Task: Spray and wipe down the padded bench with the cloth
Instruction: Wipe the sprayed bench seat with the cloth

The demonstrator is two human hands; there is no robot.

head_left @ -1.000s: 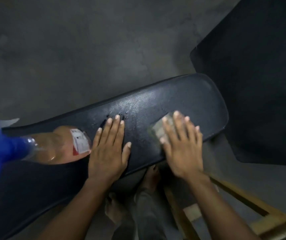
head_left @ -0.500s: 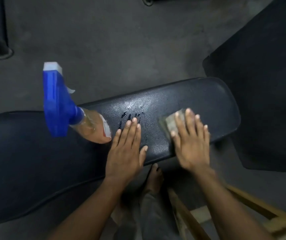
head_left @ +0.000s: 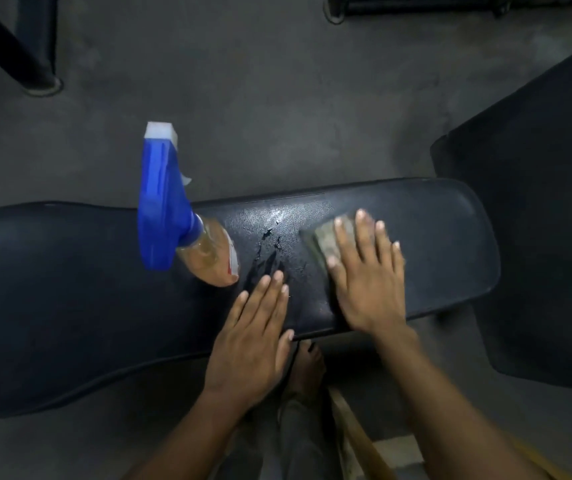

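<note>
The black padded bench [head_left: 443, 244] runs across the view, wet with spray near its middle. My right hand [head_left: 367, 271] lies flat with straight fingers on a small grey-green cloth [head_left: 326, 240], pressing it to the pad. My left hand [head_left: 253, 337] rests flat on the bench's near edge, fingers straight, holding nothing. A spray bottle [head_left: 208, 254] with a blue trigger head stands on the bench just left of my left hand's fingertips, untouched.
Grey concrete floor [head_left: 277, 116] lies beyond the bench. A second black pad [head_left: 537, 202] stands at the right. A dark metal leg [head_left: 18, 53] is at the top left. My bare foot [head_left: 307, 368] and a wooden frame [head_left: 357, 431] are below the bench.
The view has shifted so that the whole bottle shows. My right hand has slid the cloth a little towards the wet patch. My left hand stays flat on the pad.
</note>
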